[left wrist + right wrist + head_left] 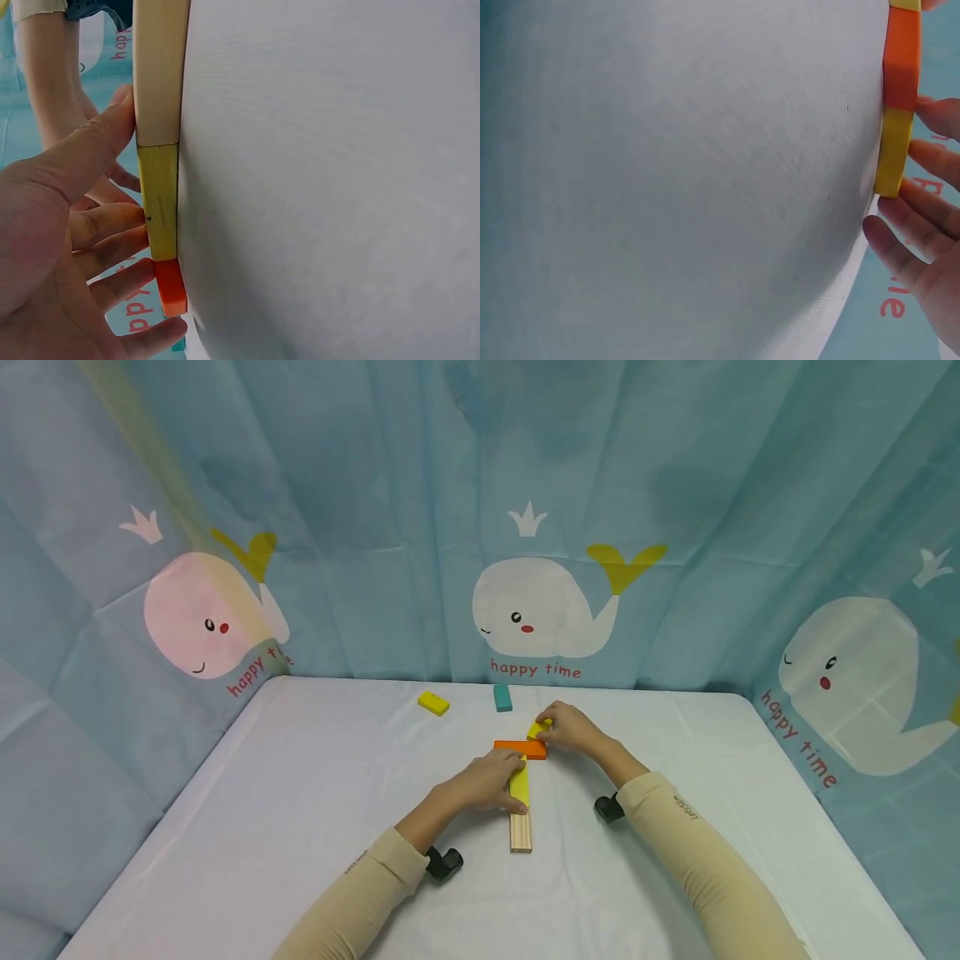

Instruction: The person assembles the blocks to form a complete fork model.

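In the head view, my left hand (487,782) lies along a row of flat blocks. Its fingers are spread and fairly straight, touching the long yellow block (519,785), with the thumb by the plain wooden block (521,833). The left wrist view shows that thumb against the wooden block (160,75) and fingertips along the yellow and orange blocks. An orange block (513,748) lies crosswise at the row's far end. Just behind its right end, my right hand (572,731) holds a smaller yellow block (536,729) by its fingertips; the right wrist view shows this yellow block (893,154) touching the orange one.
Farther back on the white-covered table (360,760) lie a yellow block (433,702) and a teal block (502,697). Blue cloth (375,527) printed with whales hangs behind and at both sides. Black devices (446,864) are strapped at the wrists.
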Demonstrator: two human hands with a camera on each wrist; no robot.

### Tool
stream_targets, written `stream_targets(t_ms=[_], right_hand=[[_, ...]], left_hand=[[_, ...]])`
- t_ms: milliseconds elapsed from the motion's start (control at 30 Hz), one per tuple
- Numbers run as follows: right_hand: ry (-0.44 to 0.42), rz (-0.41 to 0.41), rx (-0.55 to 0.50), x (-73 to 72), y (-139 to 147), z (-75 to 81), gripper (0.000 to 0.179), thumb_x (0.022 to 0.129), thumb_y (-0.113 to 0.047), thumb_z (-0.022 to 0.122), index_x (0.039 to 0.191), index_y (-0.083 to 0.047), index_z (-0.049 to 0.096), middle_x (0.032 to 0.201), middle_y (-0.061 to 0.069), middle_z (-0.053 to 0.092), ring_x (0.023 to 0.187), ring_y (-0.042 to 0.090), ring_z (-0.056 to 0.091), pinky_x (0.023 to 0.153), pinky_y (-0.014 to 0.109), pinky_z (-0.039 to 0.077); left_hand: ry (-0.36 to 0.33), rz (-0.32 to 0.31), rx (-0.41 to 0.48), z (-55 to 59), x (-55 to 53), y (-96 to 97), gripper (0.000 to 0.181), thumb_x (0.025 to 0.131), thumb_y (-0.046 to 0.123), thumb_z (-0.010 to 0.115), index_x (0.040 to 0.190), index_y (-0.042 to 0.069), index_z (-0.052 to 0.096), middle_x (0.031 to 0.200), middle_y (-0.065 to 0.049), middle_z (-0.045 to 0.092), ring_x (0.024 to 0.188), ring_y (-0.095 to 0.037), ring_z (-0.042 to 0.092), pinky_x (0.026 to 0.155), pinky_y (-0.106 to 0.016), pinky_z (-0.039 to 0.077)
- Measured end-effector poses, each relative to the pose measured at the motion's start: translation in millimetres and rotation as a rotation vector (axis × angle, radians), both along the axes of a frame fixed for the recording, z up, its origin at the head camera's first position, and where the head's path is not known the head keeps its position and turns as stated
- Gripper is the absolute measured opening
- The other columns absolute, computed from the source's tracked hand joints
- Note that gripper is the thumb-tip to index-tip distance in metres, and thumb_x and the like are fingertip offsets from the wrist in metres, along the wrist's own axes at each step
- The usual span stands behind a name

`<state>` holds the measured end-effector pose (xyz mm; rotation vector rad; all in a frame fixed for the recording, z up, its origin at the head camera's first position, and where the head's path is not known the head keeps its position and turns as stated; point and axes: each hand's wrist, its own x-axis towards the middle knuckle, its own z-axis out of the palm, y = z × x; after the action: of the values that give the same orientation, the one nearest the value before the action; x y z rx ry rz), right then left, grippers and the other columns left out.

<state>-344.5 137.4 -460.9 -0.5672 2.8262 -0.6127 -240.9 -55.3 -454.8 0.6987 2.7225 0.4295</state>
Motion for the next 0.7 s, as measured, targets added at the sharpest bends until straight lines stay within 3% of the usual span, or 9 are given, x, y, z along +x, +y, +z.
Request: stream_targets(t_ms=[700], right_hand=[[0.017,0.041,0.04,-1.4,-2.7,4.4,0.032,0.088,-0.023,0.071,0.112,-0.002,0.071,0.122,0.014,0.06,0.113,0.029,0.057,0.103,0.045,0.048]], left_hand=[[0.008,-0.008,0.009,-0.4,0.1,-1.3,0.075,0.078,0.049,0.078,0.137,0.01,0.052,0.143,-0.003,0.05,0.127,-0.018,0.046,0.108,-0.039,0.043]])
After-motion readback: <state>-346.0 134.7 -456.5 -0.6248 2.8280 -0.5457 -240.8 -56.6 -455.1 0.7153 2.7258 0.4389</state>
